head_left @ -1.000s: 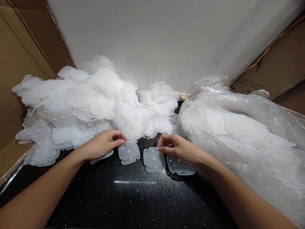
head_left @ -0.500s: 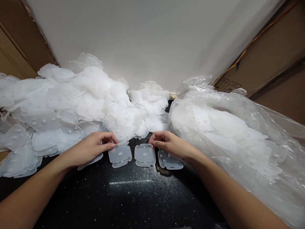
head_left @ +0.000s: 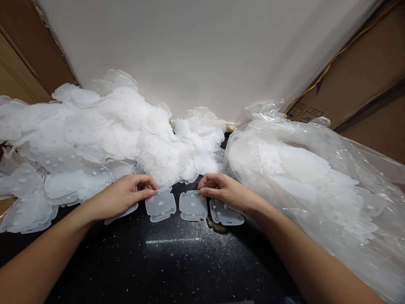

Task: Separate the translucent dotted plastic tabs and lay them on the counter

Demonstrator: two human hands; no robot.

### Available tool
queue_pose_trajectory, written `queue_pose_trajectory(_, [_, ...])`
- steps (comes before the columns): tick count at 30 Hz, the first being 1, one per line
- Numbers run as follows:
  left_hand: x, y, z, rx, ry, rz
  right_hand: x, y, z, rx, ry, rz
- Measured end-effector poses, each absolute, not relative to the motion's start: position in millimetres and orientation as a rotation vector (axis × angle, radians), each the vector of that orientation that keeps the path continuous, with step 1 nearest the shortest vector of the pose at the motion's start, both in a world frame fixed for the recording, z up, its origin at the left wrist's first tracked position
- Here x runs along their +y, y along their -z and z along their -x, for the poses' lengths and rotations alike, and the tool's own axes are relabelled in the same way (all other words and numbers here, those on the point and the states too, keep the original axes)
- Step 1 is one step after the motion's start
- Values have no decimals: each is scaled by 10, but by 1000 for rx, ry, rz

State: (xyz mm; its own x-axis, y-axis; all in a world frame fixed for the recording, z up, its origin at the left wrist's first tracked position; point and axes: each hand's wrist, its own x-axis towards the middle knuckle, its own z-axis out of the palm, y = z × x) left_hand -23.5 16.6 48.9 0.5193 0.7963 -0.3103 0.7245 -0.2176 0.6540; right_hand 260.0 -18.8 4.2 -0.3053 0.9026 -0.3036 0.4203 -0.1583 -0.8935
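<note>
My left hand (head_left: pixel 126 195) pinches the upper left corner of a translucent white plastic sheet (head_left: pixel 160 205) lying flat on the black speckled countertop (head_left: pixel 177 261). Another sheet (head_left: pixel 122 213) lies partly under that hand. My right hand (head_left: pixel 225 191) pinches the upper right corner of a second flat sheet (head_left: pixel 193 206). A third sheet (head_left: pixel 226 214) lies under my right wrist. The two pinched sheets sit side by side, a small gap between them.
A big loose heap of the same white sheets (head_left: pixel 95 135) fills the back left against the white wall. A clear plastic bag (head_left: pixel 316 177) stuffed with sheets takes the right side. Cardboard boxes (head_left: pixel 363 84) stand at both sides.
The view shifted a second ago; since then both hands have stayed pinched on their sheets with hardly any movement.
</note>
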Motion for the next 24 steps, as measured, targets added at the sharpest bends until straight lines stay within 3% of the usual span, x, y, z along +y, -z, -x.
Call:
queue_pose_trajectory(5, [137,-412,204,1354,-280,-2172,-200,-54,-2621,-1737,-1442,1466])
queue_pose_trajectory(9, [-28,-329,113,1232,-373,-2453,-244,-116,-2608,-1755,-1606,1407])
queue_pose_trajectory(14, [-333,-247,-78,642,-505,-2899,-305,-110,-2447,-1268,-1953,1017])
queue_pose_trajectory(18, [-403,-245,-165,631,-839,-2867,-350,-66,-2329,-978,-2098,842])
queue_pose_trajectory(24, [-359,-286,-141,651,-1011,-2834,-379,-35,-2248,-797,-2080,873])
